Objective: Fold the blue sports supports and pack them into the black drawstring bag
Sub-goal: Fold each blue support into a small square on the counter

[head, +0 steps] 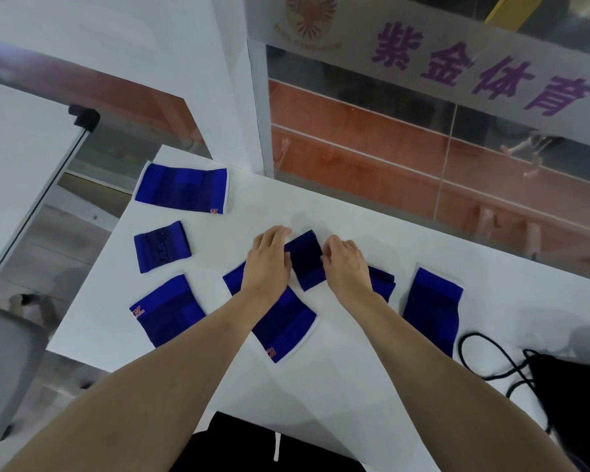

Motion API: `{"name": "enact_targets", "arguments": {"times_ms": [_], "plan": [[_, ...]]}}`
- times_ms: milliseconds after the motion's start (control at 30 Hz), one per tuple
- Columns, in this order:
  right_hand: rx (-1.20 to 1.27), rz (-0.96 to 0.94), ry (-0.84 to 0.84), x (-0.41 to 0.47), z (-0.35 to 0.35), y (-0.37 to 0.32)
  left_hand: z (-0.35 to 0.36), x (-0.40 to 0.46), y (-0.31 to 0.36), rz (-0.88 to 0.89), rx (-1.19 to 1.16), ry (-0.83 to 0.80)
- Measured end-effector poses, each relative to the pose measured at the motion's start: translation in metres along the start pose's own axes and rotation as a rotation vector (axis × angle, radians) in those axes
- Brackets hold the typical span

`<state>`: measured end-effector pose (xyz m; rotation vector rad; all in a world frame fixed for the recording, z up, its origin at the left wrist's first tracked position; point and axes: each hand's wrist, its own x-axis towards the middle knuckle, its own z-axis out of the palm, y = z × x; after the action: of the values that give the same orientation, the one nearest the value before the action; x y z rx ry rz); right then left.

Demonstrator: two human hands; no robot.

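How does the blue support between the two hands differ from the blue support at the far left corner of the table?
The support between the hands looks smaller and narrower; the far-left support is wider and lies spread out flat. The left hand and right hand touch the middle one on both sides; nothing touches the far-left one. The far-left one shows white edging and an orange logo; the middle one shows neither. Both are blue fabric on the white table.

the table point(355, 386) is plain white. the supports on it are royal blue with darker blue bands: the far left one point(182, 190) has white edging and a small orange logo, as does the near centre one point(283, 321). the small folded support point(305, 260) looks dark navy. the drawstring bag point(573, 396) at near right is black, cord included.
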<state>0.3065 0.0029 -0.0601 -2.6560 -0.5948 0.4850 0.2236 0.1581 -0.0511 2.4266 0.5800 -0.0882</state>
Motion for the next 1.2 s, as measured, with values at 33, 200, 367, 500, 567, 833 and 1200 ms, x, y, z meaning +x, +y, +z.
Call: {"name": "enact_targets", "arguments": {"times_ms": [33,200,367,500,567,833,1200], "plan": [[0.031,-0.039,0.001,-0.004,-0.005,0.000,-0.002,0.001,0.002,0.002,0.000,-0.002],[0.148,-0.185,0.025,-0.018,-0.033,-0.007,-0.019,0.000,0.013,0.041,0.003,0.010],[0.182,-0.309,0.059,-0.026,-0.054,-0.026,-0.044,-0.014,0.016,0.011,-0.085,0.051],[0.203,-0.386,0.030,-0.028,-0.054,-0.051,-0.065,-0.024,0.008,-0.040,-0.196,0.124],[0.234,-0.379,-0.012,-0.027,-0.052,-0.066,-0.073,-0.029,0.001,-0.118,-0.248,0.131],[0.585,-0.140,-0.083,-0.009,0.010,-0.142,-0.117,-0.050,-0.083,-0.293,-0.412,0.253],[0.564,-0.029,-0.130,0.025,0.086,-0.244,-0.156,-0.049,-0.191,-0.464,-0.498,0.221]]}}
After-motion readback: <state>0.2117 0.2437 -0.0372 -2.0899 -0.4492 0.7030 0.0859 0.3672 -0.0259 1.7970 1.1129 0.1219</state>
